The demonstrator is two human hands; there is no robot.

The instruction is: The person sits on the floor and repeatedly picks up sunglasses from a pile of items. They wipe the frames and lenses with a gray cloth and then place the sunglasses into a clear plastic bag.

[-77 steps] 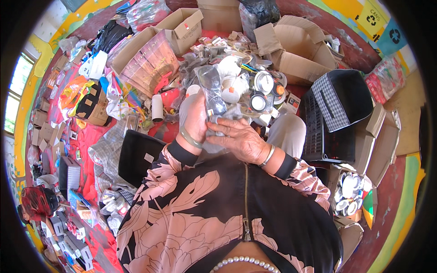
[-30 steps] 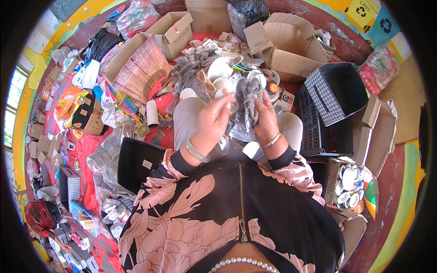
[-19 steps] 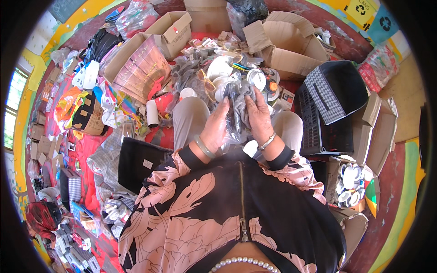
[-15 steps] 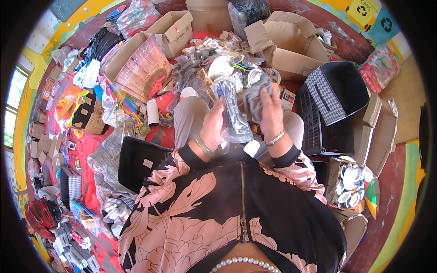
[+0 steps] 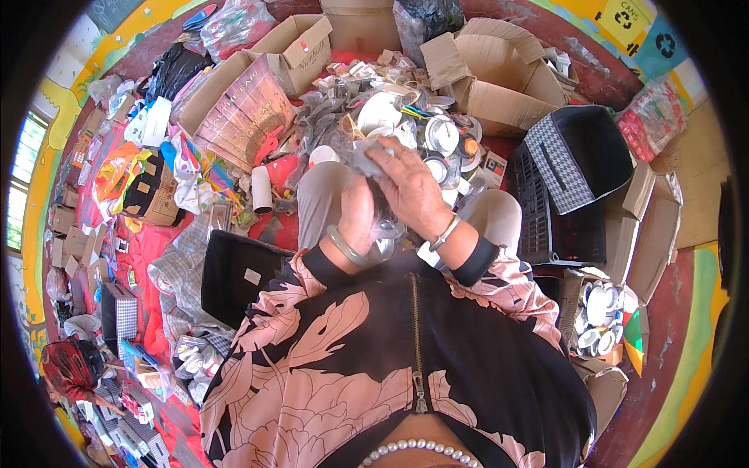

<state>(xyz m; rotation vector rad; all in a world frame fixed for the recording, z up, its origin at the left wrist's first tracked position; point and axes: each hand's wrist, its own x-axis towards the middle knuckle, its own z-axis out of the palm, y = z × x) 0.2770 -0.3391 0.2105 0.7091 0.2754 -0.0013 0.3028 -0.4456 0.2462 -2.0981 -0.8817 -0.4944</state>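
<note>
Both hands now press together above the person's lap, the left hand (image 5: 357, 222) and right hand (image 5: 413, 187) each clenched on a crumpled clear plastic wrapper (image 5: 386, 226), squeezed smaller than moments ago; round lids (image 5: 441, 136) lie heaped just beyond, beside a black crate (image 5: 581, 168)

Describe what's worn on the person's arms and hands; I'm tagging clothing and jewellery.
Long black sleeves with a pink leaf print and plain black cuffs. The left hand has a pale green bangle at the wrist; the right hand has a thin silver bracelet. No gloves.
</note>
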